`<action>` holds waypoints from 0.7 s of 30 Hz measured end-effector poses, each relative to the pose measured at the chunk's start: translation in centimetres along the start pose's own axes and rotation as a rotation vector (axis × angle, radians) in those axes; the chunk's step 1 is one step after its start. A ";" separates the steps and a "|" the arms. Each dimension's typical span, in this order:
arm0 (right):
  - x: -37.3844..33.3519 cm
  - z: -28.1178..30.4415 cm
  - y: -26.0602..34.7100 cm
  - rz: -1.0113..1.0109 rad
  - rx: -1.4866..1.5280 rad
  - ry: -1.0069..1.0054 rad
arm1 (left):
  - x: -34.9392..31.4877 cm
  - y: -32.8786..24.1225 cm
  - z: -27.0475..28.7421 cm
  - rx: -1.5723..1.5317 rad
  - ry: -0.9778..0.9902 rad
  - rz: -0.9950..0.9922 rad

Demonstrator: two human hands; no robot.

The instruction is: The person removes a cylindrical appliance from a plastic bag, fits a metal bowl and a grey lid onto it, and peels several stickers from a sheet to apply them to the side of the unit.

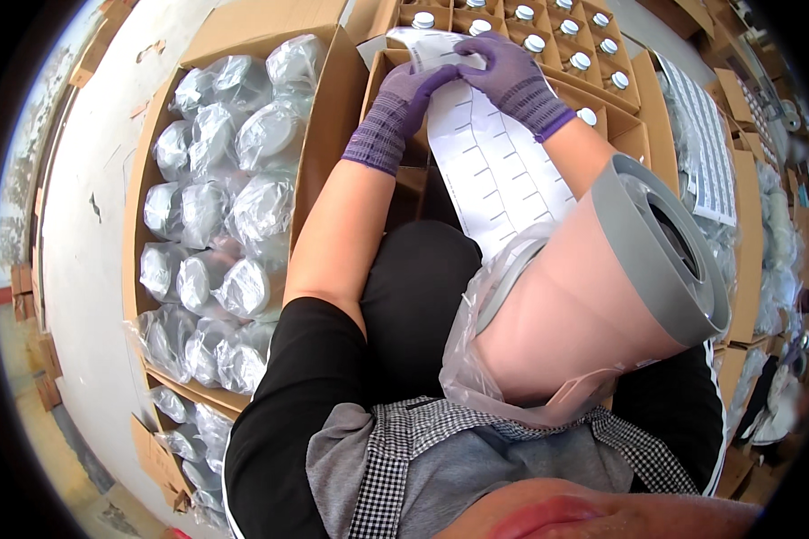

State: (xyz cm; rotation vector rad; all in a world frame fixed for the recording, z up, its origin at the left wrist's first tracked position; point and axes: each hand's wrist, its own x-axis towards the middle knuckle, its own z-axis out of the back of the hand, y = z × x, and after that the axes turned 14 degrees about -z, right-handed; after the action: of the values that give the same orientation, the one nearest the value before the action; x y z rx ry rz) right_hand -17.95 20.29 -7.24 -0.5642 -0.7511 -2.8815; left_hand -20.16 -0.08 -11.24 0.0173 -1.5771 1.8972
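Observation:
A long white sheet (481,148) with rows of short black marks, perhaps labels, runs from my hands down toward my lap. Its upper end curls over at the top. My left hand (415,90), in a purple-grey knit glove, pinches the sheet's left side near that end. Close beside it, my right hand (505,74) in a matching glove grips the other side, fingers bent around the paper. Against my lap leans a large pink tapered vessel (571,296) with a grey end, partly in clear plastic; it covers the sheet's lower end.
On the left stands an open carton (319,135) packed with plastic-wrapped clear containers (265,135). Ahead, a divided carton (593,85) holds several bottles with silver caps (534,43). More printed sheets (701,135) lie over wrapped goods at the right.

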 end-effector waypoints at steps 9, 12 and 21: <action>0.3 2.9 0.5 0.097 -0.050 0.028 | -0.7 -3.7 -0.2 -0.165 -0.026 0.154; 0.5 3.9 0.9 0.079 -0.022 0.098 | -0.6 -4.6 0.1 -0.089 0.012 0.230; 0.9 6.3 0.9 0.192 -0.118 0.194 | -1.4 -6.3 0.2 -0.162 0.075 0.203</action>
State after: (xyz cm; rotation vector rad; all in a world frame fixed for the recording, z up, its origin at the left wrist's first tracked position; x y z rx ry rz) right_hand -16.54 22.55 -1.41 -0.3397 -0.4739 -2.7624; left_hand -16.02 -0.56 -6.26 -0.2913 -1.7305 1.8905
